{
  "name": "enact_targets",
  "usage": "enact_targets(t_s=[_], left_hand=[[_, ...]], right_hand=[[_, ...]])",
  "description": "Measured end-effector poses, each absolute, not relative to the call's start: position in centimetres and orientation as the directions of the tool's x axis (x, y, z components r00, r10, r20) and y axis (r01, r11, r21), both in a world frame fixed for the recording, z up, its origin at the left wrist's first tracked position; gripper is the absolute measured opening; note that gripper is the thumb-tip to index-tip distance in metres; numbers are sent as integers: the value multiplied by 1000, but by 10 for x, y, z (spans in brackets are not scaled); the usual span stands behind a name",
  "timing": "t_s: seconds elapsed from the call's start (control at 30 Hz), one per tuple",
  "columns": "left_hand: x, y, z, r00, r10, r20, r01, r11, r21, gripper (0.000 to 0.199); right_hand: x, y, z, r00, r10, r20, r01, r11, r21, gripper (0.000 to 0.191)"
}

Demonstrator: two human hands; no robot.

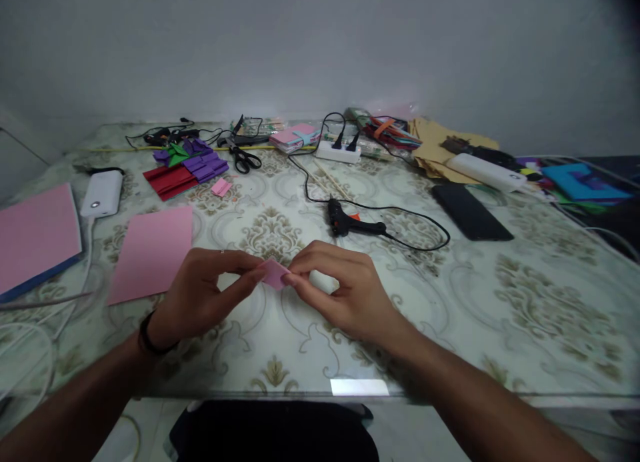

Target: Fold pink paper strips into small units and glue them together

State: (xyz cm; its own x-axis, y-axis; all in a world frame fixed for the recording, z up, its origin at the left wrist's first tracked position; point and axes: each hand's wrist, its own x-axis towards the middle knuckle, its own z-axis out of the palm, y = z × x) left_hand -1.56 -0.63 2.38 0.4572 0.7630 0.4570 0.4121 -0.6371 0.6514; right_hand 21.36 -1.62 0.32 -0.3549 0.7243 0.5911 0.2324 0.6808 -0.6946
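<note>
Between my two hands, above the near middle of the table, is a small piece of pink paper (274, 274). My left hand (203, 292) pinches its left corner between thumb and forefinger. On the opposite corner, the thumb and fingertips of my right hand (345, 285) are closed as well. The piece looks folded, though its layers are too small to make out. Left of my hands lies a larger pink sheet (153, 252), flat on the table. A small folded pink piece (221, 187) rests farther back.
A black glue gun (355, 223) with its cord lies beyond my right hand, near a phone (471, 212). Scissors (243, 157), folded purple paper (206, 165) and a power strip (339, 152) are at the back. A white power bank (103, 193) sits left beside stacked pink sheets (37, 239).
</note>
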Motion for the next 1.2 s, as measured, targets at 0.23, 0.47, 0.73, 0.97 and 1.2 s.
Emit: enact_targets(t_s=[0.23, 0.47, 0.73, 0.97, 1.2], left_hand=[[-13, -7, 18, 542, 678, 497, 364, -722, 588, 8], [-15, -9, 21, 567, 605, 559, 388, -795, 466, 12], [-8, -13, 18, 586, 607, 537, 338, -785, 519, 9], [-13, -13, 23, 526, 667, 528, 328, -732, 598, 10], [-10, -9, 18, 591, 693, 412, 402, -697, 594, 7]], right_hand=[[214, -17, 3, -376, 635, 675, 207, 768, -606, 10], [212, -18, 4, -358, 638, 682, 172, 763, -624, 9], [208, -20, 4, -358, 698, 620, 139, 696, -704, 8], [215, -14, 5, -345, 805, 483, 98, 542, -834, 9], [215, -13, 3, -333, 767, 548, 146, 616, -774, 7]])
